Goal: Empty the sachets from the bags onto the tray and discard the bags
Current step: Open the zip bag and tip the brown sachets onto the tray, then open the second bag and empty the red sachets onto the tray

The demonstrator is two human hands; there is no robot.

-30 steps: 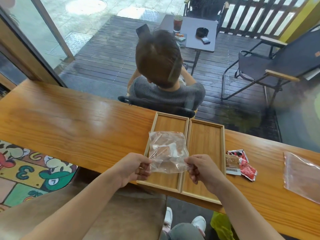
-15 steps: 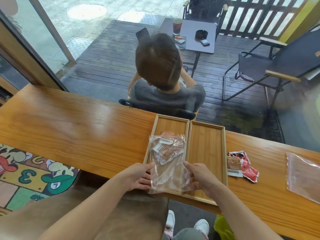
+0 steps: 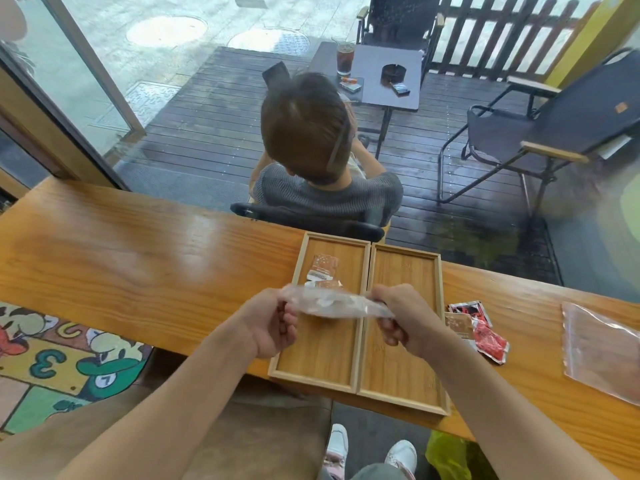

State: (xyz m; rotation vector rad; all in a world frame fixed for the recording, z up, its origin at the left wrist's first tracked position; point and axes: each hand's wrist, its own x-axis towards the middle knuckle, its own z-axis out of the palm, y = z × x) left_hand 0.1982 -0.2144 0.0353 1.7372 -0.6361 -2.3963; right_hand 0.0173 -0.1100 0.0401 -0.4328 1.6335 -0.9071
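Note:
A clear plastic bag (image 3: pixel 334 303) is stretched flat between my left hand (image 3: pixel 272 323) and my right hand (image 3: pixel 403 318), just above the left compartment of a two-part wooden tray (image 3: pixel 367 341). Both hands pinch its ends. Something pale still shows inside the bag. Brown-and-white sachets (image 3: pixel 322 270) lie in the far part of the left compartment, one partly hidden by the bag. The right compartment holds nothing. Red and brown sachets (image 3: pixel 476 327) lie on the counter right of the tray. A second clear bag (image 3: pixel 601 351) lies further right.
The tray sits on a long wooden counter (image 3: pixel 138 265) against a window. Behind the glass a person sits with their back to me, beside a small table and folding chairs. A colourful mat lies on the floor at left, my shoes below.
The bag was upright with sachets inside; now it is tipped flat and raised, and sachets have dropped into the far end of the left compartment.

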